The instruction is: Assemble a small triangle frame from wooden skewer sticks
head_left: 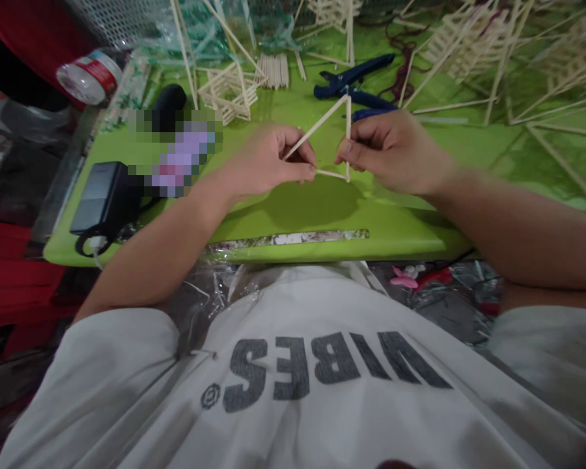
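Note:
A small triangle of thin wooden sticks [328,117] is held up over the green table [322,208]. My left hand [268,159] pinches its lower left corner, where the slanted stick meets the bottom stick. My right hand [390,151] pinches the upright stick on the right side. Both hands hover just above the tabletop, close together, thumbs facing each other.
Blue pliers [354,81] lie just behind the hands. A finished stick frame [227,94], a bundle of cut sticks [273,70] and many long sticks [469,58] crowd the back. A black power adapter [100,198] sits at the left edge, a ruler [293,238] along the front.

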Motion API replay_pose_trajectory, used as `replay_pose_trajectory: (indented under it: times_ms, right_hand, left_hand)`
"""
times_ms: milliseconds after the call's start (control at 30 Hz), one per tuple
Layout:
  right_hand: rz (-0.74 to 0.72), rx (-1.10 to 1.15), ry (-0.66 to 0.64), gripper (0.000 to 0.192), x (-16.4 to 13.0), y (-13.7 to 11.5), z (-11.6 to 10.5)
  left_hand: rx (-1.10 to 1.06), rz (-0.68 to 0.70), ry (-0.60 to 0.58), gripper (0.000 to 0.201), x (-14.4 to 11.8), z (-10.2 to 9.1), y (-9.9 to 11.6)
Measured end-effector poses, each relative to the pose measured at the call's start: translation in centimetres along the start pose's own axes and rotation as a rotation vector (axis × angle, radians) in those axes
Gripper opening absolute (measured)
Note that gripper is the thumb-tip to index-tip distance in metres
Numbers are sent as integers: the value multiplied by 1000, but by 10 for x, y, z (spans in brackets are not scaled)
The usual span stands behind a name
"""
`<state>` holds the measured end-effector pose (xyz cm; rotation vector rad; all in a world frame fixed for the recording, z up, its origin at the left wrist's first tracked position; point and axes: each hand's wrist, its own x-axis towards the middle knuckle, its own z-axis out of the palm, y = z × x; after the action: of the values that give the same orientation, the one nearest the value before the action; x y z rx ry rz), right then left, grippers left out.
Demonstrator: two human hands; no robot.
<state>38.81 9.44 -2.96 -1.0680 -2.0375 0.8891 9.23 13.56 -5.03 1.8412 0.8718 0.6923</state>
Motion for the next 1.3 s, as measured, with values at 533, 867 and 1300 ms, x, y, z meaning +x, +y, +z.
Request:
replay_pose_trajectory:
  times_ms: [533,867,1300]
  right_hand:
    - [-12,-55,-4,43,-2,-6,2]
    - [56,-12,22,38,-3,-15,3]
    - [60,69,47,53,-2,-3,1]
  left_hand:
    - [41,-37,-21,25,-6,1,7]
    - [-22,13,-71,28,-1,0,-1]
    - [-29,-13,11,35,-1,3,-1]
